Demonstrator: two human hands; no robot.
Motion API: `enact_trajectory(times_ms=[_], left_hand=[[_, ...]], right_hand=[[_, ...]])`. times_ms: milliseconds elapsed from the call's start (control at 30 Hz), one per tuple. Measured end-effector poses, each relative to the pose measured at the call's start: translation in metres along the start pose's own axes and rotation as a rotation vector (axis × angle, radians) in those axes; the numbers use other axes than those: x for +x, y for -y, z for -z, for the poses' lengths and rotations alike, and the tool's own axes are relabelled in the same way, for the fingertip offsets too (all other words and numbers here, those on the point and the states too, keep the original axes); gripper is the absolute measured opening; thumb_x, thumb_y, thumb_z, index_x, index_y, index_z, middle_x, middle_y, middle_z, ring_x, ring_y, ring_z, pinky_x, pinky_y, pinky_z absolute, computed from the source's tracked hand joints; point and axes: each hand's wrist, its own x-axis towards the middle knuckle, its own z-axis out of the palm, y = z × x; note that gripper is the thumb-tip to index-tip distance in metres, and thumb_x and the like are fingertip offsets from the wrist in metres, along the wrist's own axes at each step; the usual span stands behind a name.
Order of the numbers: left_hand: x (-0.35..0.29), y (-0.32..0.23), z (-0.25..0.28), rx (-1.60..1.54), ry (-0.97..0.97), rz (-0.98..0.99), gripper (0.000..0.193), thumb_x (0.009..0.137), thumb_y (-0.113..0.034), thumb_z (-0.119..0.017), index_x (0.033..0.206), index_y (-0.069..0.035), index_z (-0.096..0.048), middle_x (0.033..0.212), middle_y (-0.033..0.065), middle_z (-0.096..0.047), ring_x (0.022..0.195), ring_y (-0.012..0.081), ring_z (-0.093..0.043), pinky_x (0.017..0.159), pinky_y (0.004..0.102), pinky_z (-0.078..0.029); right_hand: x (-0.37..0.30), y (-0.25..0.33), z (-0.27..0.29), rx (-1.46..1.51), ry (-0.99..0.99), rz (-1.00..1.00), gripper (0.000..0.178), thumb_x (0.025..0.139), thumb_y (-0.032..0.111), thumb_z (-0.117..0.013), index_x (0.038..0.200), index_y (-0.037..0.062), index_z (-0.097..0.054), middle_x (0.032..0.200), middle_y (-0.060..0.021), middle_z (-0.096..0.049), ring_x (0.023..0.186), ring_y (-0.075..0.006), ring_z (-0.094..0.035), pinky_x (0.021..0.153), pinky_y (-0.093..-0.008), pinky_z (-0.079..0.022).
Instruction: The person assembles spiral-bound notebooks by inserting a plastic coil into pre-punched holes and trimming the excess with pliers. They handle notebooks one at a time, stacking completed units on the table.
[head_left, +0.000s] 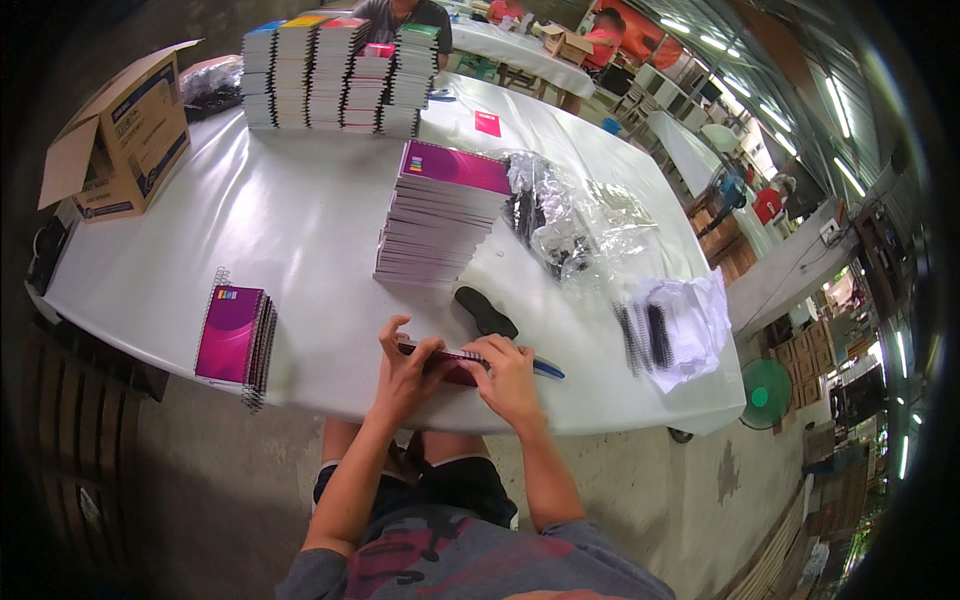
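At the table's near edge my left hand [408,362] and my right hand [504,376] both grip a magenta notebook [460,374]. Its black coil runs along the far edge, under my fingers. My fingers hide much of it. Just beyond lies a dark, rounded object [486,312] whose kind I cannot make out. A blue pen-like tool [548,369] lies beside my right hand. Straight ahead rises a tall stack of magenta-covered books [440,220] with no coils showing. To the left sits a small pile of coil-bound magenta notebooks [232,336].
Stacks of coil-bound notebooks [318,80] in several colours stand at the back, by an open cardboard box [130,140]. Clear plastic [580,225] holding black coils lies right of the tall stack. Black coils [658,335] rest on white paper [702,320]. A person [402,20] sits across the table.
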Motion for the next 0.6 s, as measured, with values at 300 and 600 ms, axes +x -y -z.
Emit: enact_trajectory(times_ms=[300, 600], left_hand=[[0.002, -0.012, 0.01, -0.088, 0.086, 0.077, 0.038, 0.063, -0.02, -0.079, 0.09, -0.014, -0.053, 0.119, 0.0169, -0.026, 0.099, 0.0339, -0.04, 0.079, 0.0424, -0.042], [-0.001, -0.006, 0.007, -0.108, 0.017, 0.015, 0.037, 0.059, -0.019, -0.079, 0.084, -0.01, -0.053, 0.115, 0.0173, -0.028, 0.104, 0.0331, -0.036, 0.079, 0.0404, -0.041]], right_hand=[[0.003, 0.014, 0.004, -0.213, 0.063, 0.122, 0.02, 0.087, 0.03, -0.055, 0.088, 0.0117, -0.062, 0.088, 0.0012, -0.059, 0.082, -0.0176, -0.056, 0.079, -0.0424, -0.031], [0.004, 0.018, 0.001, -0.101, 0.032, 0.013, 0.02, 0.079, 0.027, -0.059, 0.071, 0.0097, -0.065, 0.078, -0.0019, -0.063, 0.079, -0.0198, -0.058, 0.08, -0.0443, -0.032]])
